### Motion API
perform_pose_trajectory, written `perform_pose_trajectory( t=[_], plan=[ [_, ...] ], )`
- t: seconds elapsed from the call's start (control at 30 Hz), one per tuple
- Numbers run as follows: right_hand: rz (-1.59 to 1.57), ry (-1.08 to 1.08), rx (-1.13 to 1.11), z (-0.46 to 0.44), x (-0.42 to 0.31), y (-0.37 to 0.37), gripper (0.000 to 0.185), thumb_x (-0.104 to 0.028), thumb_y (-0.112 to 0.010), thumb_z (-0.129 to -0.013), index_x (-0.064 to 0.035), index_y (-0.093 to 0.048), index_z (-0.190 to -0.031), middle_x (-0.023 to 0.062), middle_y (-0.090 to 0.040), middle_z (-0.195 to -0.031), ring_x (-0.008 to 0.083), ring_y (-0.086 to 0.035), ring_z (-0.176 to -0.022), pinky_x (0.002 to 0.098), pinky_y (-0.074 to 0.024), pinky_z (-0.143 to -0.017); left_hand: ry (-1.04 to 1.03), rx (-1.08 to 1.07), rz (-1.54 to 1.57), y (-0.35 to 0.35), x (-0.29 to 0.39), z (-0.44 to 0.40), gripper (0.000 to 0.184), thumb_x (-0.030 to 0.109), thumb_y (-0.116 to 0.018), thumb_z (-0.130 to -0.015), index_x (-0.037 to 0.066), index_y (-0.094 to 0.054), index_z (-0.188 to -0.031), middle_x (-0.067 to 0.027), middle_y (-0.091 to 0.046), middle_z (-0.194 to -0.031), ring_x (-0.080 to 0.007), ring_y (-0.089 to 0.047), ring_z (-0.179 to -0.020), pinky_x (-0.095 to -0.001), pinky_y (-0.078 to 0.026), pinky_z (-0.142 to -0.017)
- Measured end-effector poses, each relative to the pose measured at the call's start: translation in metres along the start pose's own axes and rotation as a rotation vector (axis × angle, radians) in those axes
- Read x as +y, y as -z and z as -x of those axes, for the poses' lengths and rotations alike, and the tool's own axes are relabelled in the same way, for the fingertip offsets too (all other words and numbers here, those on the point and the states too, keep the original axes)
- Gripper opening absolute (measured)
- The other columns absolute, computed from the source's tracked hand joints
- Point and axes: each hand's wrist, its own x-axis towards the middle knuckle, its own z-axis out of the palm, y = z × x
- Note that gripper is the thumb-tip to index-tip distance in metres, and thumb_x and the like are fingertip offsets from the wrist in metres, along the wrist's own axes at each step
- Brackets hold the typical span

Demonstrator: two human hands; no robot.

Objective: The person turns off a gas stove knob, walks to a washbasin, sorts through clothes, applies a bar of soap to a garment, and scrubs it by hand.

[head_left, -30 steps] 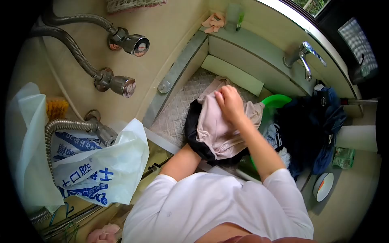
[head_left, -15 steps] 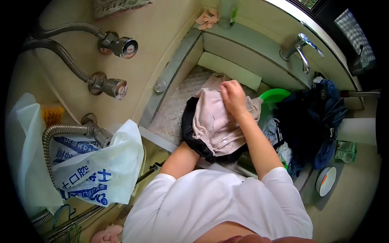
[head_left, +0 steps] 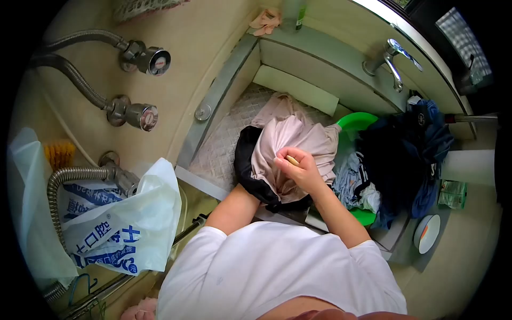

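A pale pink garment (head_left: 290, 133) with a black section (head_left: 246, 154) lies bunched over the ribbed slab of the wash sink (head_left: 221, 144). My right hand (head_left: 300, 169) is closed over its near middle, with a small tan piece (head_left: 292, 159) showing between the fingers; its kind is unclear. Folds in the cloth run toward these fingertips. My left forearm (head_left: 234, 209) reaches under the black section, and the cloth hides that hand. Beside the garment on the right stands a green basin (head_left: 358, 122) with light-coloured clothes (head_left: 349, 181) in it.
Dark clothes (head_left: 400, 154) are heaped at the basin's right, below a chrome faucet (head_left: 393, 63). A white bowl (head_left: 426, 234) and a green packet (head_left: 452, 193) sit farther right. Pipe valves (head_left: 133, 113) and a white plastic bag (head_left: 125, 226) are on the left. Pink gloves (head_left: 265, 22) lie on the back ledge.
My right hand has moved toward me and left across the garment, and the small tan piece now shows in it. The cloth has gathered into folds. The view has shifted slightly.
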Motion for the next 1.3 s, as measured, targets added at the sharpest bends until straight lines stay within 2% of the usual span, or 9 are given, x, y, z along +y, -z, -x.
perform_pose_trajectory(
  t=[0.13,0.23,0.33,0.5,0.9,1.03,1.2,1.23,1.3],
  plan=[
    [-0.381,-0.089,-0.171,0.013,-0.053,-0.015,0.006,-0.009,-0.054,-0.088,-0.0040,-0.051,-0.087,-0.0051,-0.047,-0.070,-0.0007,-0.040,-0.061,0.0143,-0.0324,-0.052,0.076,-0.029,0.088,-0.011,0.004,-0.003,0.035,0.010,-0.051,-0.087,-0.001,-0.045,-0.119,-0.0114,-0.054,-0.107,-0.0182,-0.054,-0.096,-0.0259,-0.043,-0.086],
    [-0.088,0.010,-0.241,0.020,-0.057,-0.038,0.009,-0.009,-0.057,-0.084,-0.0030,-0.052,-0.081,0.0009,-0.051,-0.068,0.0103,-0.050,-0.065,0.0246,-0.0413,-0.058,0.090,-0.026,0.123,-0.012,0.008,-0.003,0.034,0.010,-0.050,-0.087,0.000,-0.045,-0.119,-0.0113,-0.054,-0.108,-0.0182,-0.054,-0.096,-0.0261,-0.042,-0.086],
    [0.421,0.376,-0.371,0.016,-0.042,-0.054,0.010,-0.010,-0.060,-0.079,-0.0022,-0.053,-0.082,0.0116,-0.055,-0.074,0.0273,-0.054,-0.069,0.0320,-0.0446,-0.064,0.103,-0.025,0.143,-0.014,0.007,-0.003,0.033,0.011,-0.050,-0.088,0.000,-0.045,-0.119,-0.0113,-0.054,-0.108,-0.0182,-0.054,-0.097,-0.0263,-0.042,-0.087],
    [1.041,0.728,-0.184,-0.013,-0.009,-0.045,0.013,-0.012,-0.059,-0.071,-0.0072,-0.056,-0.082,0.0087,-0.054,-0.075,0.0239,-0.053,-0.076,0.0337,-0.0452,-0.063,0.113,-0.030,0.145,-0.017,0.005,-0.005,0.032,0.012,-0.049,-0.088,0.000,-0.045,-0.118,-0.0111,-0.053,-0.108,-0.0183,-0.053,-0.097,-0.0266,-0.042,-0.087],
    [1.116,0.728,0.262,-0.062,-0.005,-0.004,0.008,-0.008,-0.057,-0.076,-0.0084,-0.059,-0.084,0.0107,-0.053,-0.079,0.0301,-0.050,-0.077,0.0396,-0.0410,-0.068,0.097,-0.028,0.122,-0.019,0.014,-0.011,0.030,0.014,-0.046,-0.090,0.001,-0.044,-0.117,-0.0108,-0.052,-0.109,-0.0183,-0.053,-0.098,-0.0273,-0.041,-0.089],
    [1.142,0.808,-0.139,-0.022,0.004,-0.043,0.015,-0.011,-0.059,-0.067,-0.0111,-0.060,-0.082,0.0064,-0.050,-0.072,0.0245,-0.052,-0.072,0.0385,-0.0403,-0.061,0.110,-0.028,0.110,-0.022,0.011,-0.012,0.029,0.014,-0.045,-0.090,0.001,-0.044,-0.116,-0.0107,-0.052,-0.110,-0.0184,-0.052,-0.098,-0.0275,-0.041,-0.090],
    [1.049,0.725,0.312,-0.071,-0.005,0.036,0.011,-0.014,-0.058,-0.077,-0.0070,-0.060,-0.085,0.0124,-0.057,-0.079,0.0307,-0.055,-0.074,0.0401,-0.0448,-0.068,0.098,-0.013,0.082,-0.017,0.016,-0.015,0.028,0.015,-0.044,-0.091,0.001,-0.044,-0.115,-0.0106,-0.052,-0.110,-0.0184,-0.052,-0.099,-0.0278,-0.041,-0.090],
    [1.130,0.559,0.430,-0.072,0.000,0.053,0.014,-0.016,-0.054,-0.082,-0.0054,-0.059,-0.088,0.0135,-0.057,-0.081,0.0318,-0.055,-0.077,0.0402,-0.0456,-0.069,0.093,-0.013,0.082,-0.017,0.018,-0.014,0.028,0.015,-0.044,-0.091,0.002,-0.044,-0.115,-0.0106,-0.052,-0.110,-0.0184,-0.052,-0.099,-0.0279,-0.041,-0.090],
    [0.903,0.493,0.571,-0.078,0.022,0.092,0.021,-0.022,-0.052,-0.086,-0.0026,-0.059,-0.085,0.0143,-0.059,-0.080,0.0276,-0.057,-0.074,0.0358,-0.0452,-0.065,0.081,-0.006,0.087,-0.016,0.022,-0.013,0.028,0.016,-0.044,-0.091,0.002,-0.044,-0.115,-0.0106,-0.051,-0.110,-0.0184,-0.052,-0.099,-0.0280,-0.041,-0.091]
  ],
)
